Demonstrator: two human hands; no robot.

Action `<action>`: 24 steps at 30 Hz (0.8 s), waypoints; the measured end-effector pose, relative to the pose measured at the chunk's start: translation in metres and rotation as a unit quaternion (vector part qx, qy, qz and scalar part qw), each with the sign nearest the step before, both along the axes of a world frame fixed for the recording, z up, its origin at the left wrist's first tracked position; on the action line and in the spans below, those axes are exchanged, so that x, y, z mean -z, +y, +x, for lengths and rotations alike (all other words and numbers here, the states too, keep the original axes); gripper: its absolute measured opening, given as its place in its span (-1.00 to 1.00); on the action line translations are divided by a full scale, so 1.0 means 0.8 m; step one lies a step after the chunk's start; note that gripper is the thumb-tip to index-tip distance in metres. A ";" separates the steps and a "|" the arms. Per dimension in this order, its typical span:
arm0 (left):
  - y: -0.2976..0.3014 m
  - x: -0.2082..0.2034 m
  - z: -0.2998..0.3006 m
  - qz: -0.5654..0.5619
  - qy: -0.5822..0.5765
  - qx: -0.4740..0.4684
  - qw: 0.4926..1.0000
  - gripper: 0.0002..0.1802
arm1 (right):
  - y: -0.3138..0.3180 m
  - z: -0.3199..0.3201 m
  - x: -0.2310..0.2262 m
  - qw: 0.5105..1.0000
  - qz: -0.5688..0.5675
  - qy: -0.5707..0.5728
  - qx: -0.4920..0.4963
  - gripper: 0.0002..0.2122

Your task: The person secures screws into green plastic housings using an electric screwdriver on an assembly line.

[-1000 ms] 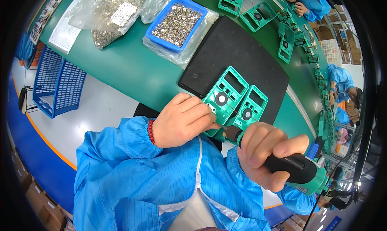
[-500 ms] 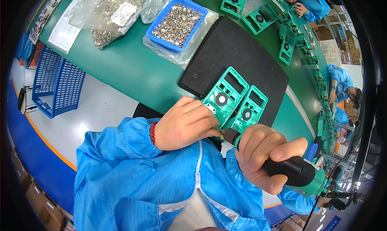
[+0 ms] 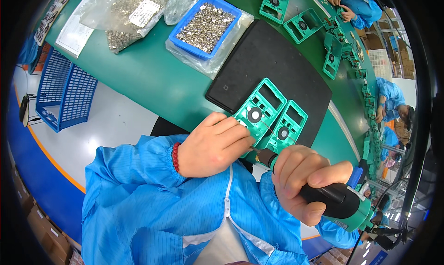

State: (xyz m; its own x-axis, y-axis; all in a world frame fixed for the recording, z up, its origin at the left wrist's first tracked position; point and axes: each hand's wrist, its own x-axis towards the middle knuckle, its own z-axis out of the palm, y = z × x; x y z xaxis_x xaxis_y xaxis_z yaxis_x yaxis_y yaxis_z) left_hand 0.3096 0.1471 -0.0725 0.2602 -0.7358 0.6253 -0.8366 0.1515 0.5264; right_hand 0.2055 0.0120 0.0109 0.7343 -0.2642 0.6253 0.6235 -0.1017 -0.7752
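My right hand wraps round a black and green electric screwdriver, its dark nose pointing left. My left hand, with a red bead bracelet at the wrist, is closed, fingers together, just beside the screwdriver's tip. Whatever its fingertips pinch is hidden. Just beyond the fingers lies a green plastic housing with a round black-and-white speaker and a thin wire. A second green housing with a similar speaker lies to its right. Both rest on a black mat, partly overhanging its near edge.
A blue tray of small metal parts stands on plastic at the back, beside a clear bag of similar parts. More housings line the green belt at right. Blue crates stand at left. A co-worker's hands work at top right.
The left thumb has drawn back under the fingers, away from the screwdriver's tip. The screwdriver has shifted slightly. Housings on the belt have moved a little right and nearer.
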 end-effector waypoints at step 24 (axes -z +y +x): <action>-0.009 0.038 0.008 0.154 0.006 0.062 0.986 -0.19 | -0.035 0.018 0.065 0.986 0.015 0.063 0.152 -0.70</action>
